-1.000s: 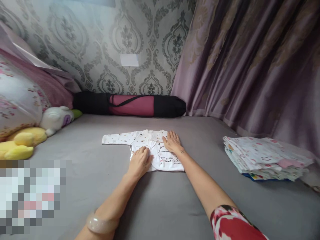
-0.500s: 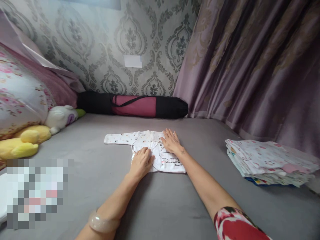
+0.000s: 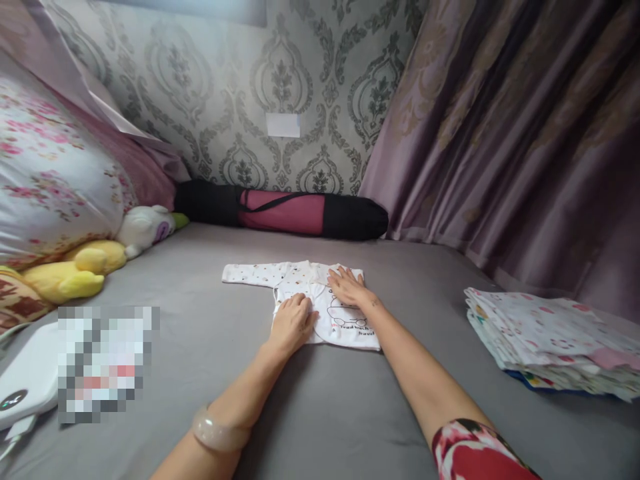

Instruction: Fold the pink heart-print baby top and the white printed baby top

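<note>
A small white printed baby top (image 3: 345,327) lies flat on the grey bed sheet (image 3: 190,373), one sleeve stretched out to the left. The right sleeve is not seen spread out; the top's right edge is partly behind my hand. My left hand (image 3: 295,320) rests on the lower left of the top's front, fingers bent and close together, pressed on the cloth. My right hand (image 3: 349,287) lies flat on the upper right part with its fingers spread, above a line drawing and lettering.
A folded cloth stack (image 3: 555,333) lies at the right. A black and maroon long bag (image 3: 285,212) lies along the wall. Plush toys (image 3: 65,279), a floral pillow (image 3: 55,173) and a white device (image 3: 35,367) with a cable are at the left.
The view has shifted slightly left, so more of the white device shows. My right hand lies a little lower on the top. My left hand stays on the cloth.
</note>
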### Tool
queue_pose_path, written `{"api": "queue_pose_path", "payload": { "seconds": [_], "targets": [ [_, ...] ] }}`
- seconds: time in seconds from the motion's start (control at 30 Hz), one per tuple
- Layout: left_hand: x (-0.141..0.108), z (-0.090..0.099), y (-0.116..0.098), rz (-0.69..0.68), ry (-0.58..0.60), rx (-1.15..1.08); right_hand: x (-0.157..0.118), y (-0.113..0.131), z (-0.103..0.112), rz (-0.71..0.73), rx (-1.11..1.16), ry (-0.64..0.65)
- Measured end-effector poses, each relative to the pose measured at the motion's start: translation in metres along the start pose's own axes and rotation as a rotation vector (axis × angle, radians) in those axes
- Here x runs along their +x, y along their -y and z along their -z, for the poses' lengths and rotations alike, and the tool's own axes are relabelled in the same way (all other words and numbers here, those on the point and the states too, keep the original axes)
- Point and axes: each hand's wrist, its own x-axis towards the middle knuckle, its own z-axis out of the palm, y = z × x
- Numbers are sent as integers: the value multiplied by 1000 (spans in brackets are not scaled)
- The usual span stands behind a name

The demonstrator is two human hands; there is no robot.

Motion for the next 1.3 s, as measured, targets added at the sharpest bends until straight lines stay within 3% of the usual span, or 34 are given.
{"api": "queue_pose_path", "payload": {
  "seconds": [0.2,0.37,0.57,0.67,0.8,0.93,1.1,1.3],
  "targets": [
    [3,-2,2,7,7,-17,10,37,-8,163,-4,-139],
    [4,-6,7,44,-11,-13,22,61,-26,112,40,-171],
    [4,-4,8,77,27,-13,25,63,-40,85,54,-224],
    [5,-3,8,76,43,15,25,60,-37,111,97,-229],
    [5,-2,7,78,50,29,16,46,-25,166,172,-142],
    [5,1,4,84,54,39,-5,17,-17,130,59,-185],
    [5,2,1,100,35,37,-19,-13,-24,53,-43,-186],
    [5,0,4,80,39,25,-21,-16,-26,41,-23,-211]
  ]
}}
